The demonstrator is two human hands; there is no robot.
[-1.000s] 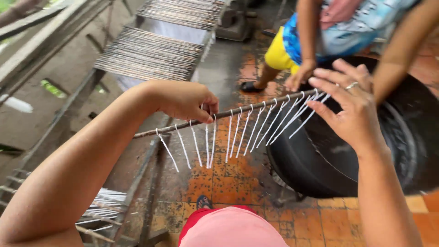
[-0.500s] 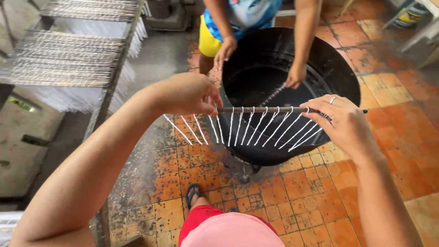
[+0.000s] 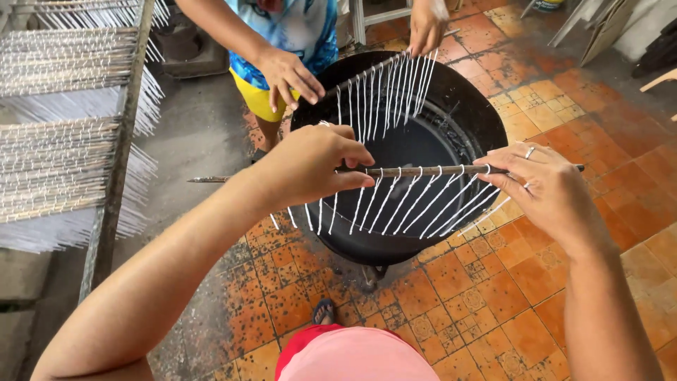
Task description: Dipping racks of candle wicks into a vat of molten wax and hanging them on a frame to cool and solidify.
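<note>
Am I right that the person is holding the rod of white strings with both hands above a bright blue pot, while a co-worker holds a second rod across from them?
Not quite: the pot is black, not bright blue, as the head view shows. The rest holds: the left hand and right hand hold the rod of white strings above it, and a co-worker holds a second rod opposite.

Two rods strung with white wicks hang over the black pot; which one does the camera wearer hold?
The nearer rod, gripped by left hand and right hand; the co-worker holds the far one.

No packages, labels, signs or screens.
</note>
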